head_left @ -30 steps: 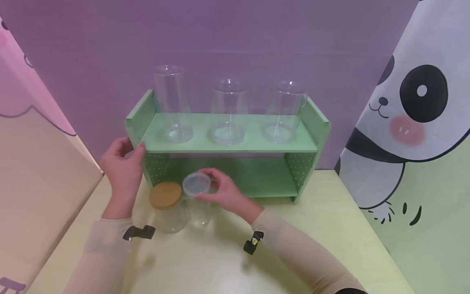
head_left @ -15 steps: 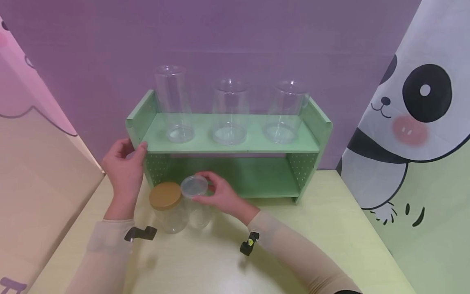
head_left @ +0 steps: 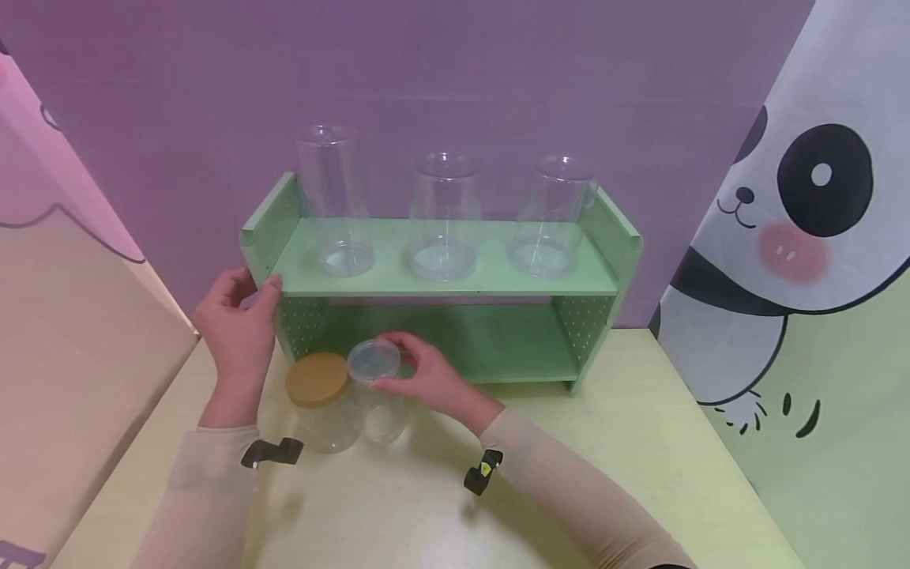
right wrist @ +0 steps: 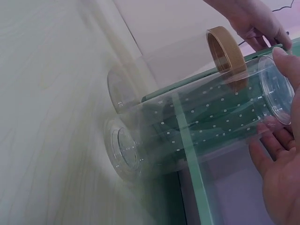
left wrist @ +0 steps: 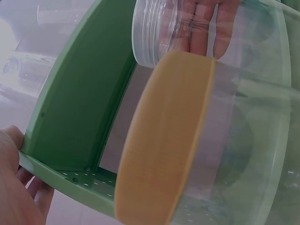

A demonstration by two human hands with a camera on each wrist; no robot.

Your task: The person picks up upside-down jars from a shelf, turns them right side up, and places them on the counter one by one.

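Note:
A clear jar with a translucent lid (head_left: 374, 360) stands on the table in front of a green two-tier shelf (head_left: 441, 294). My right hand (head_left: 434, 378) holds it near the top, thumb on one side and fingers on the other, as the right wrist view also shows. Close on its left is a clear jar with a wood-coloured lid (head_left: 317, 381); whether the two jars touch I cannot tell. My left hand (head_left: 238, 324) grips the shelf's left side panel (left wrist: 70, 187), with its thumb at the front edge.
Three clear jars stand on the upper tier: a tall one (head_left: 334, 197) at left, shorter ones in the middle (head_left: 444, 213) and at right (head_left: 550, 213). The pale table (head_left: 384, 506) reaches toward me. Behind the shelf rises a purple wall (head_left: 455, 71), with a panda-printed panel (head_left: 753, 340) at right.
My right hand and the top of the clear jar have shifted slightly left and toward me, mostly in the first half second. The left hand keeps its grip on the shelf.

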